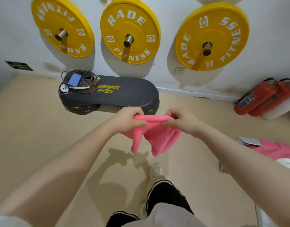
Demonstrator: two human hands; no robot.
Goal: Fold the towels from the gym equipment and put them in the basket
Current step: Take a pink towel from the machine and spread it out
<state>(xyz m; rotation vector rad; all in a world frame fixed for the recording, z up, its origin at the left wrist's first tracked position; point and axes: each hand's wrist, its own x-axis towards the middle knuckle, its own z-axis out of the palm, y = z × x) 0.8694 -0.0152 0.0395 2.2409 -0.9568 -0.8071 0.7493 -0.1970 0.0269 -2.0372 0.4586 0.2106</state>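
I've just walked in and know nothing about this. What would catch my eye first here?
Probably the three yellow weight plates hung in a row on the white wall. Next, the bright pink towel at the centre, held up over the floor by the left hand and right hand. Behind it, a dark basket sits on a black step platform.

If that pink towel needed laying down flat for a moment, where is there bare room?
The dark step platform is bare from its yellow logo to its right end; its left end is crowded by the basket. The tan floor left of the left hand is open too. Right of the right hand it is tighter: fire extinguishers and another pink cloth.
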